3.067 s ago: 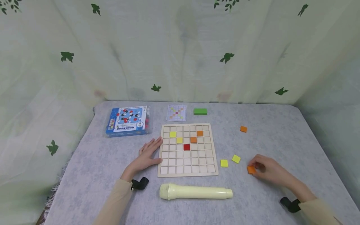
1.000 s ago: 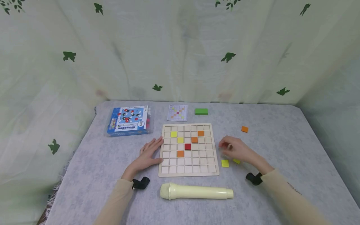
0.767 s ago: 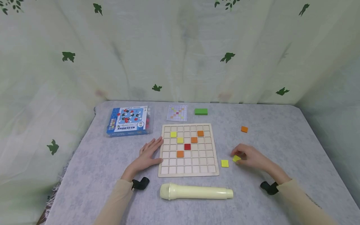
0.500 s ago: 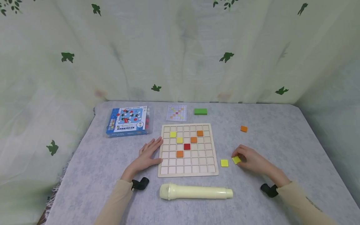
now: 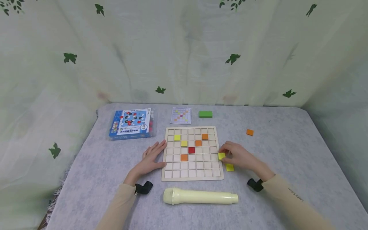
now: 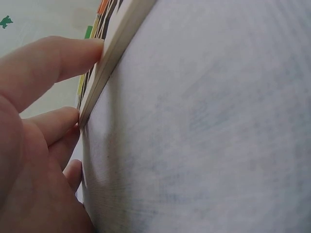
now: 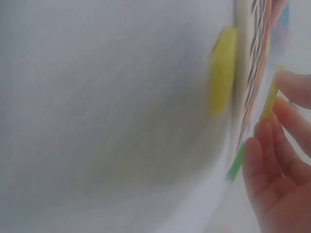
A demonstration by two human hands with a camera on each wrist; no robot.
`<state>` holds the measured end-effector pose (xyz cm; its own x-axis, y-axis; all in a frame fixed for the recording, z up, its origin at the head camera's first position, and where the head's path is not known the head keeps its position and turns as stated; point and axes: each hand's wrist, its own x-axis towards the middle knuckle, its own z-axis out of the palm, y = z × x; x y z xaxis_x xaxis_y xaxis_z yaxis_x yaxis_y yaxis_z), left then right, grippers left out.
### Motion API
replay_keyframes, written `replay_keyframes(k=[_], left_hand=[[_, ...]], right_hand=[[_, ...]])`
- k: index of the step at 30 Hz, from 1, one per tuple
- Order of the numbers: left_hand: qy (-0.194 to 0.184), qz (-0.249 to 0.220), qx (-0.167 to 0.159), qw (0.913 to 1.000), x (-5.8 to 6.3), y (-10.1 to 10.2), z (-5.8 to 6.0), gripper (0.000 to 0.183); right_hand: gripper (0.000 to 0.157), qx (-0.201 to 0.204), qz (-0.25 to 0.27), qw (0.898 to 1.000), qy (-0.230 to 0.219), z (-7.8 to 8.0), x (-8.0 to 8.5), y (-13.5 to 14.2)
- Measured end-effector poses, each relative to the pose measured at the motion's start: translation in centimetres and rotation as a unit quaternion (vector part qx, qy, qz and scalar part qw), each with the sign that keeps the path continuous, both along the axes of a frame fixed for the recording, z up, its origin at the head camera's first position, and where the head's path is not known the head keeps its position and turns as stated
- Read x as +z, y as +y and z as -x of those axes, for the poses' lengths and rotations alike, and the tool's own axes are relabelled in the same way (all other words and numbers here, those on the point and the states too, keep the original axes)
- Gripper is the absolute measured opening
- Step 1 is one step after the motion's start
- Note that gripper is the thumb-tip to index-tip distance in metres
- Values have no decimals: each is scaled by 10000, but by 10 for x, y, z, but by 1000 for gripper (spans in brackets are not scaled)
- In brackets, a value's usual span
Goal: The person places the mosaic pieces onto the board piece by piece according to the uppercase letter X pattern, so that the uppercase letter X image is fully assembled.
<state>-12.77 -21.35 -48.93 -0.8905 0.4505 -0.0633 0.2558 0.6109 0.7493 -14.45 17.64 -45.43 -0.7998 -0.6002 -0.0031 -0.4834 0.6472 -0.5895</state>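
Note:
A pale wooden grid board (image 5: 192, 177) lies mid-table, with two yellow tiles, several orange ones and a red tile (image 5: 191, 150) in its cells. My left hand (image 5: 150, 158) rests beside it, fingertips and thumb touching its left edge; the left wrist view shows the same contact. Between thumb and fingers, my right hand (image 5: 238, 155) pinches a yellow tile (image 5: 221, 156) over the board's right edge. In the right wrist view that yellow tile (image 7: 270, 99) is held clear of the surface. Another yellow tile (image 5: 229, 167) lies just below the right hand, partly covered by it.
A pattern card (image 5: 180, 115) and a green block (image 5: 205, 114) lie behind the board. The blue boxed molecule set (image 5: 132, 124) sits at back left. A cream microphone-shaped object (image 5: 201, 196) lies in front. One loose orange tile (image 5: 249, 132) is at right.
An orange tile from the right now sits in a lower-left board cell. The right hand has since picked up a yellow tile and carried it left to the board's edge. The left hand stays put.

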Motion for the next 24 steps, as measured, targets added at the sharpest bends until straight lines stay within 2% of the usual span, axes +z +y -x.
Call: replay_keyframes(k=[4,13,19,24], left_hand=[[-16,-27,1,10000,1,0,-1,78],[-75,-48,32,10000,4,1,-1,78],[-90,-37,42,9999,3,1,-1,78],[-69,-4,47,10000,2,0,-1,78]], right_hand=[[22,303,-70,9995,57,6,1,-28],[17,598,-364,9975,69,12,0,-74],[16,533,-506,9972,132,13,-1,-84],[16,284,-324,9990,-91,14,1,-75]])
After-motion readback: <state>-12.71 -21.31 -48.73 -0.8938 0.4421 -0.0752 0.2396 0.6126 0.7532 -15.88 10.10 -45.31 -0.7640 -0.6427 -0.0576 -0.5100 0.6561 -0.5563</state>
